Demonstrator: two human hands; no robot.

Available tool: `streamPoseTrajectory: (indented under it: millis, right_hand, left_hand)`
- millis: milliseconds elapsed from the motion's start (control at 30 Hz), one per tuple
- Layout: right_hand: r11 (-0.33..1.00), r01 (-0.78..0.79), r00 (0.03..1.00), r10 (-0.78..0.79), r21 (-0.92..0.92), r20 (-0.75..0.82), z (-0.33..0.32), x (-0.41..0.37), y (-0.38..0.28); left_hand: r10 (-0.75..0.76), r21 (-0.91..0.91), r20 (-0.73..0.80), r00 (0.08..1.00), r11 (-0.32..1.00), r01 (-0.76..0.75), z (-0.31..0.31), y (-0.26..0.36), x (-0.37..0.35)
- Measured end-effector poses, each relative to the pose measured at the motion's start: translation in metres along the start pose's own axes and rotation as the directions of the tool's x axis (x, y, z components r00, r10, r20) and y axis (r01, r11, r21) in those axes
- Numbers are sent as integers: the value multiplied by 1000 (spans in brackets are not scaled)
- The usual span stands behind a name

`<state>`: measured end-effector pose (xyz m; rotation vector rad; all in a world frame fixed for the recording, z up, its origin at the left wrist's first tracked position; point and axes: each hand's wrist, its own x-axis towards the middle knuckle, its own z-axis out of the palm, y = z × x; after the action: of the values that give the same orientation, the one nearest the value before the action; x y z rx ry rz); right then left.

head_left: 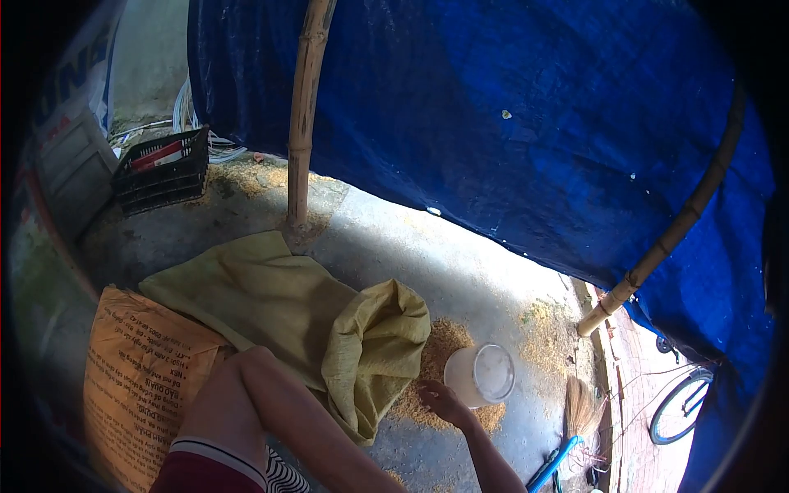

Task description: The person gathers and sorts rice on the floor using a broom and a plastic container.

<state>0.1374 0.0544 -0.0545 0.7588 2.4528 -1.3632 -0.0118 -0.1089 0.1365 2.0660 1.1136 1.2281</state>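
My right hand (442, 403) reaches in from the bottom, beside a whitish translucent plastic bucket (464, 378). Its fingers are loosely bent and a little apart, with nothing visible in them. Whether the fingertips touch the bucket cannot be made out. Under and around the bucket lies a heap of golden-brown grain (448, 335). Left of the hand, a yellow-green woven sack (271, 287) lies on the floor, its bunched mouth facing the grain. My left hand is out of view. My bent leg (246, 386) covers part of the sack.
An orange printed bag (131, 386) stands at left. A black crate (164, 177) sits behind it. Bamboo poles (302, 123) stand before a blue tarp (526, 123). At right are a straw broom (581, 407) with a blue handle and a bicycle wheel (680, 407). Grain is scattered on the concrete.
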Motion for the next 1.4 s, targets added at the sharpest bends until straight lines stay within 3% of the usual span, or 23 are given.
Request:
streamPoseTrajectory:
  millis: [67,133,167,300,400,433,467,500,533,567,633,667,733,767,833,867,933,1000,1067,1200,1267,1367,1400]
  right_hand:
    - [999,17,1000,-17,28,-11,-2,0,2]
    - [976,143,946,-184,-165,-265,-3,1,-1]
    - [977,140,947,-179,-159,-267,-3,1,-4]
    - [901,152,648,-401,-407,-647,-13,-1,-8]
    - [850,-82,606,-373,-521,-703,-28,-16,-28]
    - [845,-167,574,-336,-509,-747,-32,-22,-32]
    - [821,-224,521,-354,-524,-777,-36,-19,-23]
    - [793,-279,471,-378,-541,-797,-39,-18,-12]
    - [791,-362,488,-290,-493,-823,-44,-21,-8]
    - [781,-435,496,-207,-447,-843,-47,-24,-4]
    - [822,-482,480,-43,-304,-876,-52,-22,13]
    - [841,-507,472,89,-187,-877,-54,-22,20]
    - [864,-498,472,199,-73,-859,-61,-23,27]
    - [871,-477,499,161,-115,-852,-62,-25,30]
    - [838,-458,564,15,-297,-826,-58,-27,26]
    - [839,-460,564,24,-290,-825,-51,-27,25]
    - [780,-389,718,-77,-490,-692,-40,-24,22]
    - [810,-426,743,59,-403,-667,-38,-9,34]
    - [851,-400,688,34,-341,-725,-46,-3,47]
    - [899,-337,678,26,-279,-735,-78,-18,54]
    - [891,-315,589,-86,-326,-803,-92,-17,80]
    - [990,-122,493,4,-64,-870,-115,-30,98]
    - [978,-202,449,133,44,-883,-119,-37,97]
  left_hand:
    - [9,43,-23,1000,999,-8,2,1,3]
    - [15,84,-44,999,996,-12,4,1,5]
    - [16,102,-54,998,995,-11,5,2,6]
    - [47,133,-59,997,990,-39,24,0,17]
    - [42,105,-6,999,994,-41,49,-2,16]
    - [34,66,24,999,997,-36,71,3,17]
    - [-253,-513,-20,967,833,207,39,-18,27]
    - [-437,126,-87,895,887,445,-5,-4,43]
    - [-122,552,-379,917,766,330,-14,-70,21]
    - [-260,571,-454,852,649,502,-29,-85,12]
    - [-390,655,-507,769,406,638,-38,-139,-26]
    - [-396,663,-487,778,413,625,-38,-148,-39]
    - [-677,590,-476,561,226,775,-29,-153,-56]
    - [-679,600,-465,568,231,766,-21,-154,-59]
    - [-499,702,-430,753,339,626,-3,-153,-59]
    - [-504,705,-423,753,340,623,7,-153,-56]
    - [-465,579,-285,838,613,537,31,-151,-38]
    - [-603,303,-32,797,754,583,54,-146,-15]
    - [-710,-41,180,681,686,726,84,-162,-8]
    - [-782,-99,221,583,576,811,136,-207,-3]
    - [-894,-69,177,412,406,911,155,-235,-7]
    - [-913,11,89,397,400,917,163,-251,-11]
    - [-913,12,96,397,400,916,164,-254,-12]
